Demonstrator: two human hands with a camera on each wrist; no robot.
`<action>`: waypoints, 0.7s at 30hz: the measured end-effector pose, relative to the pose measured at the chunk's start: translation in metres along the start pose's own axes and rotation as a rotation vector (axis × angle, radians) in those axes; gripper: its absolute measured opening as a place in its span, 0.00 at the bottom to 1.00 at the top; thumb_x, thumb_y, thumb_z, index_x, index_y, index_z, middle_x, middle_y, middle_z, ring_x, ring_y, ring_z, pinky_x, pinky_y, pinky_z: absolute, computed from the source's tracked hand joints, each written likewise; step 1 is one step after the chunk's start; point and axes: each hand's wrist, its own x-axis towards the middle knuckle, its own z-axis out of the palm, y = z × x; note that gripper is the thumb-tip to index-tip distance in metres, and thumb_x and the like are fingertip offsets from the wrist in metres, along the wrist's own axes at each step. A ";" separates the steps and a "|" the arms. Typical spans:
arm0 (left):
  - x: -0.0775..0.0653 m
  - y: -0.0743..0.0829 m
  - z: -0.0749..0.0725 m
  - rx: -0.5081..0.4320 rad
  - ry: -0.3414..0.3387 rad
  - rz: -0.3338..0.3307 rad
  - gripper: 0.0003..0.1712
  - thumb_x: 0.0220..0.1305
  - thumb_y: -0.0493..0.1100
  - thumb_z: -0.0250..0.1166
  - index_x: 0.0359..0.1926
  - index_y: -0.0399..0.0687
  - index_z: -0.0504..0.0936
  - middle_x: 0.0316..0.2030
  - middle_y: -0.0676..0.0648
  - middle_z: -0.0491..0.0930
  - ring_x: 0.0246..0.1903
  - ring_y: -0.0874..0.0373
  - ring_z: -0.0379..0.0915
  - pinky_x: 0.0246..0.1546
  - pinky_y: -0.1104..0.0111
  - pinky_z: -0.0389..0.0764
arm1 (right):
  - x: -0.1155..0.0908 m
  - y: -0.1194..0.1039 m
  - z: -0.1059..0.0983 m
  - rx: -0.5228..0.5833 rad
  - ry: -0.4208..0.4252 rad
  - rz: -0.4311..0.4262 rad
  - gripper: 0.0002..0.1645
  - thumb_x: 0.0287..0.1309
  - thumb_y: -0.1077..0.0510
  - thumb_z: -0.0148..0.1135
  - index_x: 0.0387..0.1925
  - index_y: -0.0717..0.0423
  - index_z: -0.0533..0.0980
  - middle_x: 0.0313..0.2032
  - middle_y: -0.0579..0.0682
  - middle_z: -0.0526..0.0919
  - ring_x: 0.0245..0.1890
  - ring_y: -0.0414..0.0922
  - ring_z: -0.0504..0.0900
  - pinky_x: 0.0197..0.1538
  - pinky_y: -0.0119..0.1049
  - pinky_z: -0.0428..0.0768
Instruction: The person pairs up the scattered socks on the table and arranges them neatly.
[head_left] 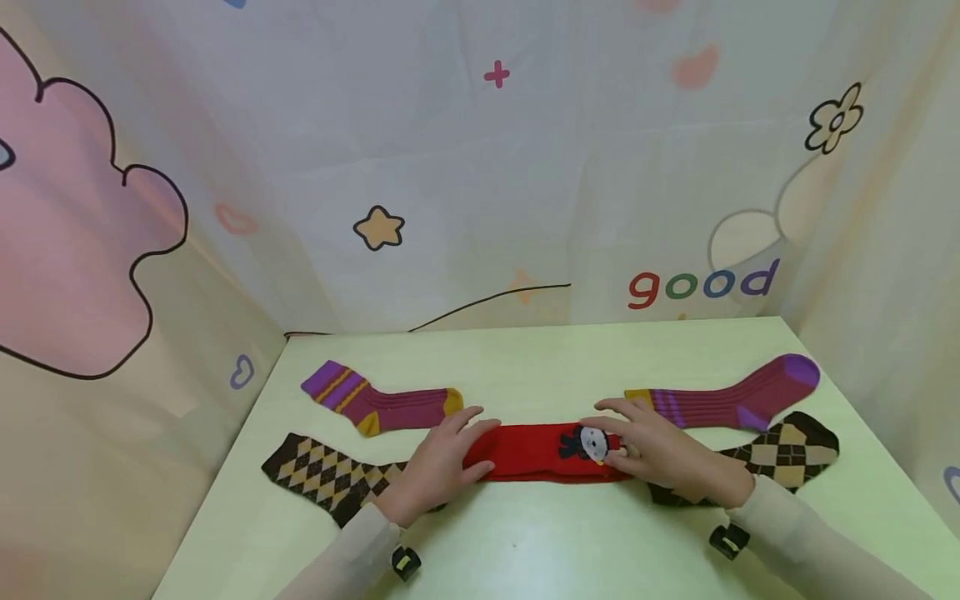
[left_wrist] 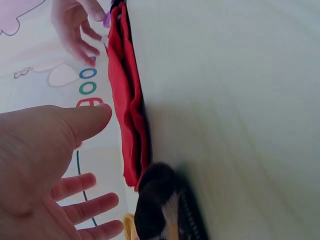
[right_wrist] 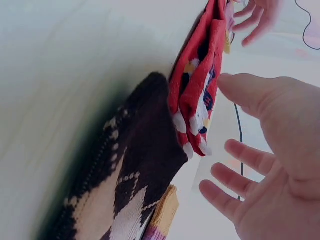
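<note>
Red socks [head_left: 525, 454]: at centre, between the hands; two layers stacked, long edges running left to right.
Left hand [head_left: 446, 458]: at the left end of the red socks; fingers apart.
Right hand [head_left: 656, 446]: at the right end; fingers apart, contact cannot be determined.
Far gap: separates left maroon sock [head_left: 408, 410] from right maroon sock [head_left: 708, 408].
Side socks: left argyle sock [head_left: 322, 475] and right argyle sock [head_left: 787, 454] lie nearer than the maroon ones.
Tabletop [head_left: 525, 542]: pale, smooth; extends from the red socks' near edge between both sleeves [head_left: 348, 546].
Backdrop [head_left: 480, 183]: printed sheet behind the far edge; "good" at right.
</note>
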 end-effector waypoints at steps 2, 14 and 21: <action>0.000 0.002 0.001 -0.005 -0.008 0.015 0.35 0.67 0.52 0.72 0.72 0.57 0.72 0.73 0.41 0.65 0.69 0.44 0.66 0.65 0.47 0.73 | 0.000 -0.001 0.002 0.007 -0.005 -0.001 0.35 0.62 0.55 0.73 0.70 0.46 0.74 0.68 0.59 0.70 0.60 0.56 0.74 0.51 0.45 0.85; 0.000 0.012 0.010 -0.021 -0.073 0.048 0.36 0.67 0.52 0.70 0.74 0.59 0.71 0.74 0.45 0.66 0.70 0.48 0.64 0.67 0.55 0.72 | -0.001 -0.007 0.011 0.020 0.044 -0.144 0.35 0.59 0.54 0.76 0.68 0.47 0.76 0.65 0.57 0.76 0.63 0.54 0.75 0.57 0.52 0.82; 0.000 0.015 0.014 0.002 -0.103 0.059 0.32 0.69 0.51 0.69 0.72 0.61 0.74 0.71 0.47 0.70 0.68 0.51 0.66 0.62 0.57 0.78 | -0.001 -0.011 0.014 0.027 -0.011 -0.126 0.31 0.62 0.54 0.73 0.66 0.44 0.78 0.66 0.55 0.76 0.64 0.55 0.75 0.59 0.54 0.80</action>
